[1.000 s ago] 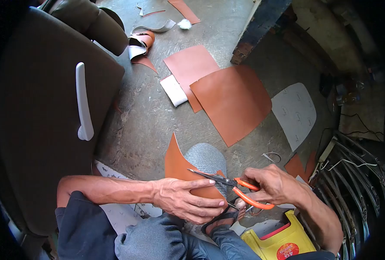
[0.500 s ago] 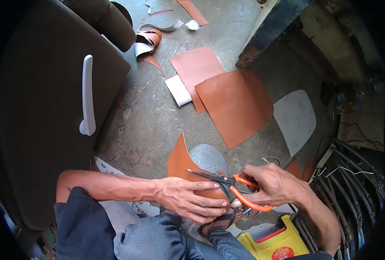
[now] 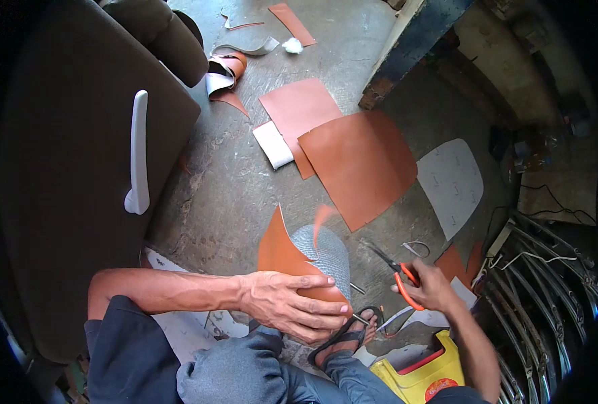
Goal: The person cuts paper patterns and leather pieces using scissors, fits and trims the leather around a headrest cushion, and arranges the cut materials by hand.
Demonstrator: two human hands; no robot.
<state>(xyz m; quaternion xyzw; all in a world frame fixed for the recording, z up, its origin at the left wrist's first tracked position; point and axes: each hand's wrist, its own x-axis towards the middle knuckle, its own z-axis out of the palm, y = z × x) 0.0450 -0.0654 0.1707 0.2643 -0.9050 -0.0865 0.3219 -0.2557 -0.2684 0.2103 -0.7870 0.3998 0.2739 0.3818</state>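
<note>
Away from the brown sheet (image 3: 276, 249) swings your right hand (image 3: 432, 289), drawing the orange-handled scissors (image 3: 396, 267) well to the side, so the blades no longer cross it, while a blurred orange scrap (image 3: 322, 217) now shows above the grey roll (image 3: 336, 254). Your right fingers curl round the handles; your left hand (image 3: 295, 306) curves over the sheet, fingers slightly parted, clasping it against the roll just above your lap.
</note>
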